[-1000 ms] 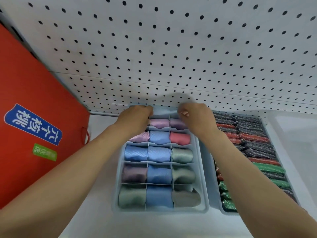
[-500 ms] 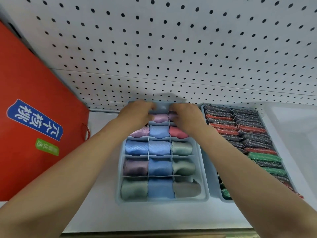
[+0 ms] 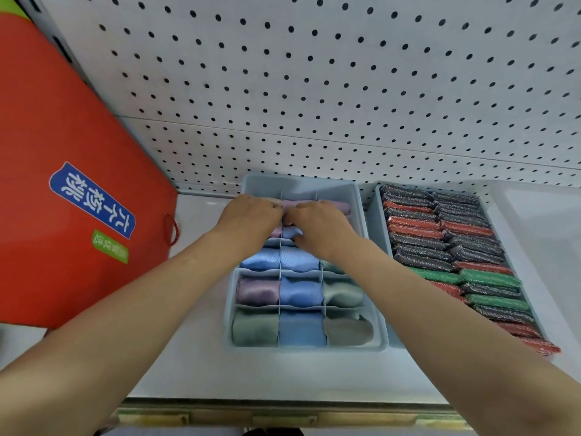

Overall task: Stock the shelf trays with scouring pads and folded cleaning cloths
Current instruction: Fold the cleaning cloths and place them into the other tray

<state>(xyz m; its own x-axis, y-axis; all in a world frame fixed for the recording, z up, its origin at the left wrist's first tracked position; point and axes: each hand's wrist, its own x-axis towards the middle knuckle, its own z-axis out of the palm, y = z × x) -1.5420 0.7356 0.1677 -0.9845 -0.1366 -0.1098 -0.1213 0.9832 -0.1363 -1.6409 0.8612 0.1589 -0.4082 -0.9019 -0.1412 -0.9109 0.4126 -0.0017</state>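
A person's left hand (image 3: 248, 215) and right hand (image 3: 317, 226) are meeting over the back rows of a pale blue divided plastic tray (image 3: 361, 215) on a white shelf (image 3: 195, 357), where rolled and folded cleaning cloths (image 3: 300, 292) in blue, lilac and grey-green are filling the compartments; both hands are curling inward around a lilac cloth (image 3: 295, 205) near the middle of the back row, though how firm either grip is cannot be told, the fingertips being hidden. A second tray of sparkly grey, red and green scouring pads (image 3: 440, 247) is sitting just beside it, packed in rows. Judging by the layout, the cloth is being tucked into its cell; it would be best pressed down evenly from both ends, keeping the fold tight and the thin dividers upright. A red cardboard box with a blue label (image 3: 78, 184) is leaning at the left, against the white pegboard backing (image 3: 314, 89).
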